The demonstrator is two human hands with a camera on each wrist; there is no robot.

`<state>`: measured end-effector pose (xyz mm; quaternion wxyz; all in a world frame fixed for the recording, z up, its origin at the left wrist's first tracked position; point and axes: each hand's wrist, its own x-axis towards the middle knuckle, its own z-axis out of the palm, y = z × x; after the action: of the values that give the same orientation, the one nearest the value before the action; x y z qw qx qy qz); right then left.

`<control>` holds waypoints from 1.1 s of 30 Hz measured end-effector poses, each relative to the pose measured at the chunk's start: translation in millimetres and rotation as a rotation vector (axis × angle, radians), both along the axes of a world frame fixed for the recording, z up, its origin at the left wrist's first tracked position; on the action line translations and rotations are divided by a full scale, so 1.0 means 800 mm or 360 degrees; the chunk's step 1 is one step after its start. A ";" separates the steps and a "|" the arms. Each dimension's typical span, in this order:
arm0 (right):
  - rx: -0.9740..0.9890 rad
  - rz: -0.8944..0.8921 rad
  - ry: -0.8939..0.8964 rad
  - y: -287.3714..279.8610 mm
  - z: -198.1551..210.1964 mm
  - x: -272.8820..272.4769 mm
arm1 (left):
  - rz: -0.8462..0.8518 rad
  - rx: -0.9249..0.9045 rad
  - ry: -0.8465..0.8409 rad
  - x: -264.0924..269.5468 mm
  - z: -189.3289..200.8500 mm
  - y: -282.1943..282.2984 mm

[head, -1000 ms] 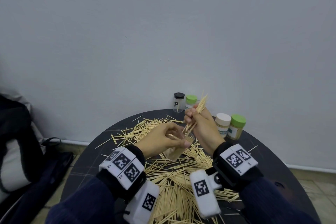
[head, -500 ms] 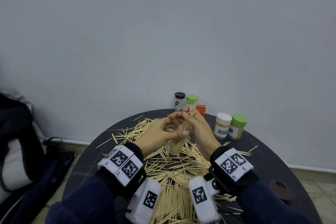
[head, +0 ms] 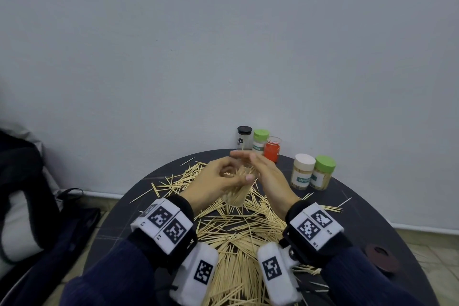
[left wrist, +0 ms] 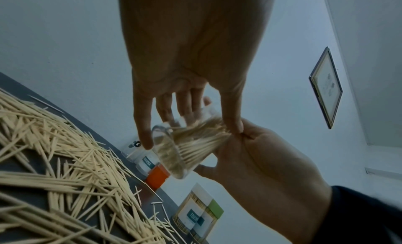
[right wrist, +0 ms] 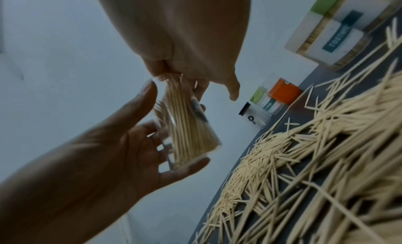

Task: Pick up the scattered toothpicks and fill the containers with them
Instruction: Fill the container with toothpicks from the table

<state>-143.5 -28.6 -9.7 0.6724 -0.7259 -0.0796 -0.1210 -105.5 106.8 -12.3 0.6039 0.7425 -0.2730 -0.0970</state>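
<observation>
My left hand (head: 223, 177) grips a clear container (head: 236, 194) packed with upright toothpicks, held just above the table. In the left wrist view my fingers (left wrist: 143, 127) wrap the container (left wrist: 185, 144). My right hand (head: 258, 169) lies flat with straight fingers over the container's mouth, its palm (left wrist: 261, 155) against the toothpick tips. The right wrist view shows the container (right wrist: 191, 127) between both hands. Scattered toothpicks (head: 236, 233) cover the round dark table (head: 372, 221) under and in front of my hands.
By the wall stand a black-lidded jar (head: 244, 138), a green-lidded jar (head: 260, 140) and a red container (head: 272, 149). Two filled jars, white-lidded (head: 302, 172) and green-lidded (head: 323, 173), stand to the right. A dark bag (head: 27, 194) sits left of the table.
My right hand lowered its pinched bunch of toothpicks into the container, let go, and now lies flat over the mouth. The left hand raised the container slightly.
</observation>
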 end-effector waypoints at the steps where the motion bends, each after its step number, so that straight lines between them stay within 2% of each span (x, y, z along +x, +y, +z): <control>1: -0.0039 0.0028 0.0033 0.000 -0.001 -0.001 | 0.0007 0.0018 -0.0014 0.000 0.000 0.001; 3: -0.0057 0.0049 0.0074 -0.001 0.000 -0.001 | 0.0025 0.0064 -0.0035 0.001 0.000 0.002; 6: -0.0092 -0.0064 0.0070 -0.006 0.001 0.002 | 0.0117 0.0126 -0.0092 0.002 0.000 0.003; 10: -0.0245 -0.0204 0.0012 -0.018 0.000 0.009 | 0.0351 0.0242 -0.0323 0.004 0.000 0.005; 13: -0.0265 -0.0149 0.0059 -0.021 -0.003 0.009 | 0.0397 0.0268 -0.0430 0.004 -0.001 0.008; 15: -0.0257 -0.0136 0.0041 -0.020 -0.005 0.008 | 0.0400 0.0293 -0.0479 0.004 -0.001 0.009; 21: -0.0499 -0.0361 -0.0036 -0.018 -0.003 0.007 | 0.0360 0.0352 -0.0487 0.003 -0.002 0.010; 24: -0.0618 -0.0298 -0.0011 -0.019 -0.002 0.004 | 0.0277 0.0381 -0.0465 0.002 -0.003 0.009; 29: -0.0646 -0.0173 0.0026 -0.025 0.003 0.002 | 0.0230 0.0440 -0.0461 0.002 -0.004 0.009; 33: -0.0796 -0.0427 -0.0047 -0.030 -0.001 0.007 | 0.0219 0.0434 -0.0460 0.003 -0.004 0.007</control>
<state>-137.8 -52.2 -10.6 0.4491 -0.8715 -0.0199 -0.1961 -102.9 112.7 -15.8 0.4574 0.8406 -0.2898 0.0160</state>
